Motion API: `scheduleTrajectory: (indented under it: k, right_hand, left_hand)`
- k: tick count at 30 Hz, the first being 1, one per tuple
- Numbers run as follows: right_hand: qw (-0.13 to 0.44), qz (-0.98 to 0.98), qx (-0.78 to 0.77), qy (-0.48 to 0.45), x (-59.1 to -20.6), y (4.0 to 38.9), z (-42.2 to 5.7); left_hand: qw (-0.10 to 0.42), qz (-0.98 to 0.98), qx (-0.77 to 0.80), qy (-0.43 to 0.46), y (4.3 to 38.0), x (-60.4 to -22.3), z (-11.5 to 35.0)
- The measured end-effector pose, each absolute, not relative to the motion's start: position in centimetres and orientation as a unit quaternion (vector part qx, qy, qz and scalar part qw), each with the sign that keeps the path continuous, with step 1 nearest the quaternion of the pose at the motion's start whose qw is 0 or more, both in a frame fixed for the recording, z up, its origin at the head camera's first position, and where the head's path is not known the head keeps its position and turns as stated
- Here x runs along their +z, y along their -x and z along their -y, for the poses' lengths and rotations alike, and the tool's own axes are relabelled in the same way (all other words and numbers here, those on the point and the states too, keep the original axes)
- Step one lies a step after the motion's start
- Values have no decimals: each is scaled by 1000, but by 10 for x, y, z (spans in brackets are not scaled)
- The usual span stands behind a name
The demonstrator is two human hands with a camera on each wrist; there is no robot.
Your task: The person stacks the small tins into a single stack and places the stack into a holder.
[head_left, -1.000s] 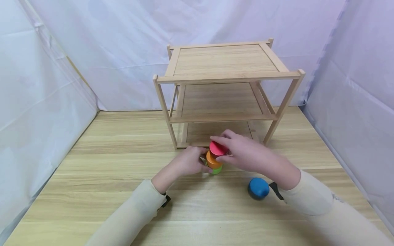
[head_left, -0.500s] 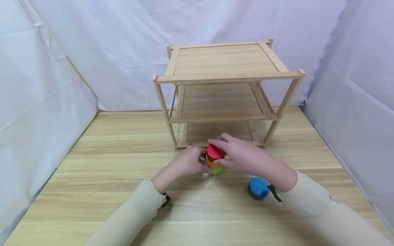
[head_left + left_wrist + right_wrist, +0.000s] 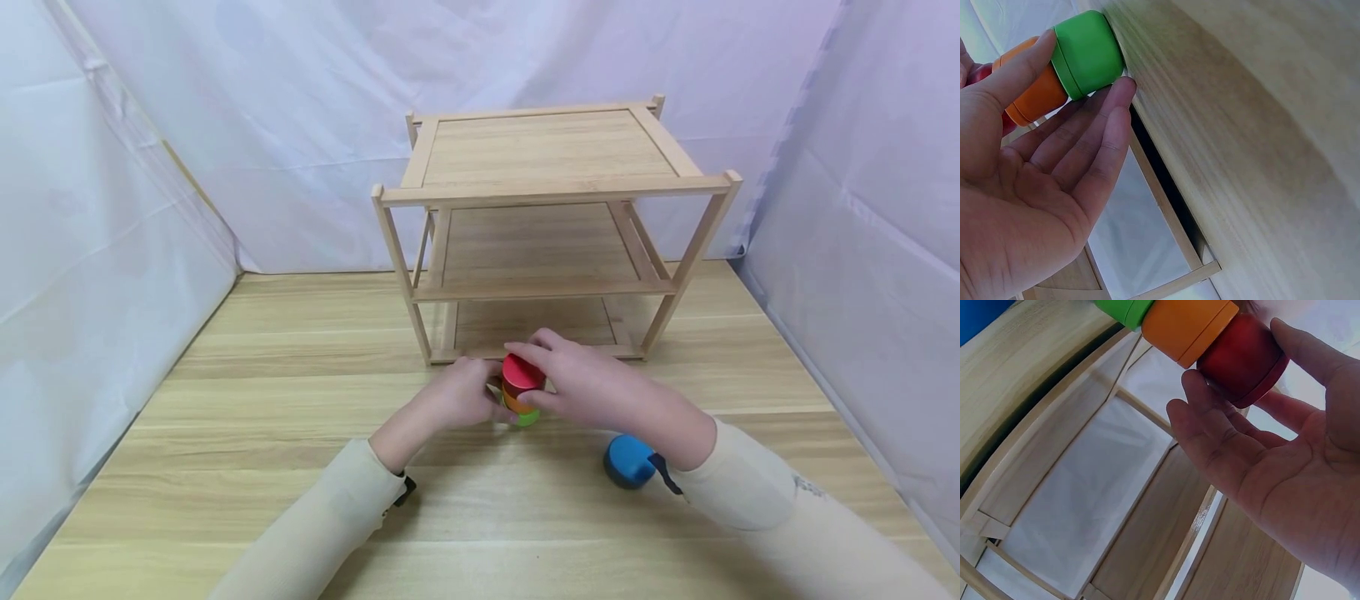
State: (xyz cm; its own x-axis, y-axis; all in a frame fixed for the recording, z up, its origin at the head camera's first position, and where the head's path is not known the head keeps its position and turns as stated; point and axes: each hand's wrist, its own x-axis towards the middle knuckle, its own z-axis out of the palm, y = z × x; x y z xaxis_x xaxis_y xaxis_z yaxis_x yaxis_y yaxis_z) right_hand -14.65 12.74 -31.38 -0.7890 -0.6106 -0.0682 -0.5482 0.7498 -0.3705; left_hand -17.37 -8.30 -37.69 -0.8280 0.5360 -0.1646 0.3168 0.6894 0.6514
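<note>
Three small round lidded tins stand in a stack before the shelf: a green tin [image 3: 1088, 53] at the bottom, an orange tin [image 3: 1186, 328] in the middle, a red tin [image 3: 523, 372] on top. My left hand [image 3: 463, 393] steadies the lower part from the left; its thumb lies across the join of orange and green, with the fingers on the far side. From the right, my right hand [image 3: 577, 375] grips the red tin between thumb and fingers. The red tin sits on the orange one, slightly off line in the right wrist view.
A blue tin [image 3: 628, 461] stands on the wooden table [image 3: 262, 433], close to the right forearm. Just behind the stack rises a three-tier wooden shelf [image 3: 555, 190]. White cloth [image 3: 300, 125] hangs at the back and both sides.
My right hand has brought the red tin down and slightly left, onto the orange tin. The left hand stays in place around the lower tins.
</note>
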Motion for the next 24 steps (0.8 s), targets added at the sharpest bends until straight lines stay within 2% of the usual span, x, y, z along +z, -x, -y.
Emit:
scheduleTrajectory:
  k: [24]
  right_hand:
    - [92,-936,-161,300,-312,147,-130]
  left_hand:
    - [161,-901,317,-249,174,-377,82]
